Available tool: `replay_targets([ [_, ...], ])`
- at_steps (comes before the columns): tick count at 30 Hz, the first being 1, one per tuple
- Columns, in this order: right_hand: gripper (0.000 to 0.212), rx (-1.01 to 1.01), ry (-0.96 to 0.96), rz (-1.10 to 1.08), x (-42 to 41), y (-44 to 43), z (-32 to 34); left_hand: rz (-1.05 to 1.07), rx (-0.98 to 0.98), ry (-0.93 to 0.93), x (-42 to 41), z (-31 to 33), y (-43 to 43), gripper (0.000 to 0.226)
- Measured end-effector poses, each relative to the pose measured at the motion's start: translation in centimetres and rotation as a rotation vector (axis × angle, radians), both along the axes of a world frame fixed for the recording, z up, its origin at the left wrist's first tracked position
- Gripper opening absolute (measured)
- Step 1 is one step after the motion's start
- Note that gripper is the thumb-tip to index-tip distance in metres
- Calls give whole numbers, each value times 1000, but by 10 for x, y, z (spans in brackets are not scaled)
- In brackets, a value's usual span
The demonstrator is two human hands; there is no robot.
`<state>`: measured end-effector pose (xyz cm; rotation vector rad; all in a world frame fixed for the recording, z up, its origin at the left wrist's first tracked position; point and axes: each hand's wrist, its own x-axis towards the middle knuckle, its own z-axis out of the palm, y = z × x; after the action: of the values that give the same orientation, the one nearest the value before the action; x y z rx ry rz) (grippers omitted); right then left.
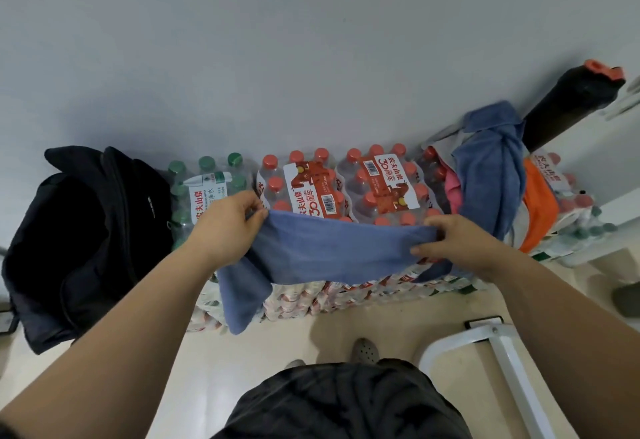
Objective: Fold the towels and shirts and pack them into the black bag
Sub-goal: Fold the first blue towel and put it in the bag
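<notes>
Holding: both hands keep one blue towel (322,251) stretched between them, in front of and partly over the stacked bottle packs (377,179).
Left hand: the left hand (227,227) pinches the towel's upper left corner between thumb and fingers, over the left part of the packs.
Right hand: the right hand (457,244) is curled round the bunched upper right edge, over the right part of the packs.
Towel drape: its left end hangs down across the packs' front face; the middle sags a little.
Black bag: the black bag (79,241) stands just beside the packs' left end, next to the green-capped bottles.
Clothes pile: the clothes pile (538,210) lies on the packs' right end, with a second blue towel (491,168) on top and pink and orange cloth beneath.
Black cylinder: the black cylinder (571,106), orange-capped, leans behind the packs' right end.
White frame: the white frame (498,338) is on the floor in front of the packs' right end.
</notes>
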<state>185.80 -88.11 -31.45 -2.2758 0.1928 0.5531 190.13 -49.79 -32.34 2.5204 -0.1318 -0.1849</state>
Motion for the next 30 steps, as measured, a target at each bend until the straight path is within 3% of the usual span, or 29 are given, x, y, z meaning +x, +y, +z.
replay_targets([
  [1,12,91,20,-59,-2,-2,3,-42,1,63,1,-4,1,16],
  [4,22,371,113,-182,-7,-9,15,-205,-66,256,-1,1,4,21],
  [6,41,458,148,-149,-4,-17,25,-274,-162,365,0,13,4,21],
  [8,40,458,158,-90,5,-26,44,-291,-244,420,10,34,4,18],
  [11,27,367,96,-47,44,-35,70,-276,-232,307,43,68,-5,18],
  [14,17,213,-43,-62,103,-41,75,-195,-7,83,93,90,-27,15],
  [18,17,-344,-341,-112,167,-27,38,28,359,-167,153,51,-59,20],
  [19,28,-458,-396,-103,171,-15,24,60,463,-192,156,33,-66,27],
  [21,61,-615,-441,-6,167,9,-11,41,554,-192,144,-4,-85,41],
  [23,78,-642,-405,123,148,33,-43,-17,532,-137,117,-36,-104,52],
  [26,87,-627,-272,283,122,51,-83,-49,482,51,75,-75,-119,70],
  [30,95,-649,-256,347,121,37,-104,-34,497,64,65,-96,-115,90],
])
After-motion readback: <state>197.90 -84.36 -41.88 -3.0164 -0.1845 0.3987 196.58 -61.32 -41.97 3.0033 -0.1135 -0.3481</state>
